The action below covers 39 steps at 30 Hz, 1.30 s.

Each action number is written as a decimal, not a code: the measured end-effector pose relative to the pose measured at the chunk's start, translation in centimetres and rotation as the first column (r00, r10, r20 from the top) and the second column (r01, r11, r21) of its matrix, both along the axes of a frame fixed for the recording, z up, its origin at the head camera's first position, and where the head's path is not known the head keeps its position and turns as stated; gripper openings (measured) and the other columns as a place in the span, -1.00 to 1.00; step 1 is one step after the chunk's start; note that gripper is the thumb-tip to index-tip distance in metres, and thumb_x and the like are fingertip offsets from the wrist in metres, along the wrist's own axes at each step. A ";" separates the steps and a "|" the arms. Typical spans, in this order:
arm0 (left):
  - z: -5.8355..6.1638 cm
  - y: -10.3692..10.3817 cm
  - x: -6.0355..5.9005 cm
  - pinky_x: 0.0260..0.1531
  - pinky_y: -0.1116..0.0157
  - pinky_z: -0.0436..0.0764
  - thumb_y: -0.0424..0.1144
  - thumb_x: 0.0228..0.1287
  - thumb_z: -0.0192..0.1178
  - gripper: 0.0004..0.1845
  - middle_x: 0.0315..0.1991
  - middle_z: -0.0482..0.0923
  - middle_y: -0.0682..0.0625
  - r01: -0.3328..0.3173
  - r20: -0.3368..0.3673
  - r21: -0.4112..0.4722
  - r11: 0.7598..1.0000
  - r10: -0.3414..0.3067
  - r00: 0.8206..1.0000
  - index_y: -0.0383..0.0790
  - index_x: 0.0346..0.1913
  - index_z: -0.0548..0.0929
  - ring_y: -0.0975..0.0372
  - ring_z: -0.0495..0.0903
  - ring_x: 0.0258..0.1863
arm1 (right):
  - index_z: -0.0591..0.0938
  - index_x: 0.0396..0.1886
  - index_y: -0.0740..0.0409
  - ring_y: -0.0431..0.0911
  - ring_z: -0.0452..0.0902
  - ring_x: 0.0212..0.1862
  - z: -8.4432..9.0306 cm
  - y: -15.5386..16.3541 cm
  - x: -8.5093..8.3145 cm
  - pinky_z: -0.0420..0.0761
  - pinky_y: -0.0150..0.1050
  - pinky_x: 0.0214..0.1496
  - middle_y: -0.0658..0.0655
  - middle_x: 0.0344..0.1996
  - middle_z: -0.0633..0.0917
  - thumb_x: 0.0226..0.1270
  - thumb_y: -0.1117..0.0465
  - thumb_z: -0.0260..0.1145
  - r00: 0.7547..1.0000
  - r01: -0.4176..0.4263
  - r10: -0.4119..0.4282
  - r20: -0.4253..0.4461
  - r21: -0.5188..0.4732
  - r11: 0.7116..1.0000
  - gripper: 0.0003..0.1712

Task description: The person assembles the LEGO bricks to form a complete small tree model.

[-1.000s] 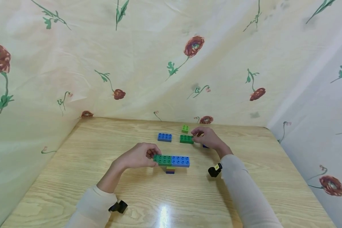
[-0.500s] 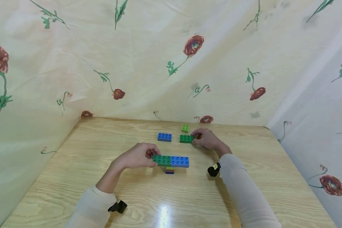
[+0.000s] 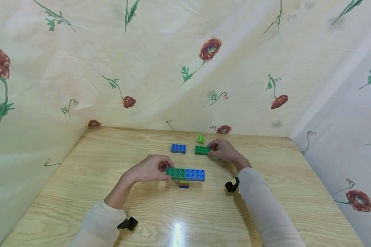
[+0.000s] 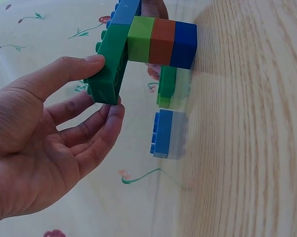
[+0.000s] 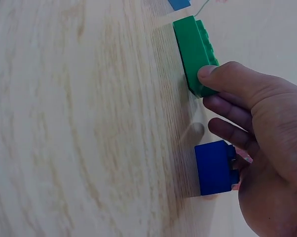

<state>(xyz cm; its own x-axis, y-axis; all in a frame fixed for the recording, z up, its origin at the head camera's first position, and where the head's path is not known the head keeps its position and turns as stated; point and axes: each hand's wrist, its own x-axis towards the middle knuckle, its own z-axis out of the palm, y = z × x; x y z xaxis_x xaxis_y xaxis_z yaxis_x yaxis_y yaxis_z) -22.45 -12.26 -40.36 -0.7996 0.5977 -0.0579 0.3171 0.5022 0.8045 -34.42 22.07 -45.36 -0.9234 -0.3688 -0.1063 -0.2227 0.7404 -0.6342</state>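
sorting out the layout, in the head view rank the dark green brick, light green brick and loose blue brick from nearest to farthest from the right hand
1. Dark green brick: pinched at its right end by the right hand.
2. Light green brick: just behind it, toward the wall.
3. Loose blue brick: farthest, left of the dark green brick.

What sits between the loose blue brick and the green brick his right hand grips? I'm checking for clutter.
Nothing: bare wooden table separates blue brick and green brick, per the head view.
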 end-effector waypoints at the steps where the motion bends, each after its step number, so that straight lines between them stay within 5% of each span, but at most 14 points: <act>1: 0.0 0.0 0.0 -0.14 0.38 0.64 -0.30 0.21 0.45 -0.70 -0.14 0.67 0.00 0.002 -0.002 0.001 1.000 -0.002 1.000 -0.19 0.00 0.69 0.23 0.59 -0.20 | 0.70 0.13 0.15 0.04 0.52 0.05 0.0 0.0 0.0 0.57 -0.13 0.07 0.17 0.00 0.69 0.33 0.18 0.44 1.000 -0.005 0.005 -0.006 -0.001 1.000 -0.61; 22: -0.6 0.9 -0.1 -0.13 0.35 0.61 -0.27 0.21 0.46 -0.68 -0.17 0.66 0.00 -0.048 -0.007 0.031 0.998 0.048 0.999 -0.19 0.02 0.69 0.22 0.57 -0.19 | 0.70 0.16 0.16 0.14 0.52 0.21 2.1 -0.4 2.3 0.46 0.19 0.35 0.17 0.12 0.71 0.35 0.14 0.42 0.989 -0.067 0.057 -0.136 -0.068 0.995 -0.59; 39: -0.7 1.4 0.1 -0.09 0.34 0.62 -0.28 0.22 0.46 -0.69 -0.11 0.66 0.00 -0.082 -0.013 0.051 0.995 0.083 0.996 -0.17 0.02 0.68 0.09 0.62 -0.10 | 0.71 0.10 0.09 0.11 0.55 0.15 5.2 -1.5 5.6 0.53 0.19 0.25 0.10 0.04 0.73 0.31 0.16 0.49 0.964 -0.103 0.072 -0.255 -0.112 0.988 -0.63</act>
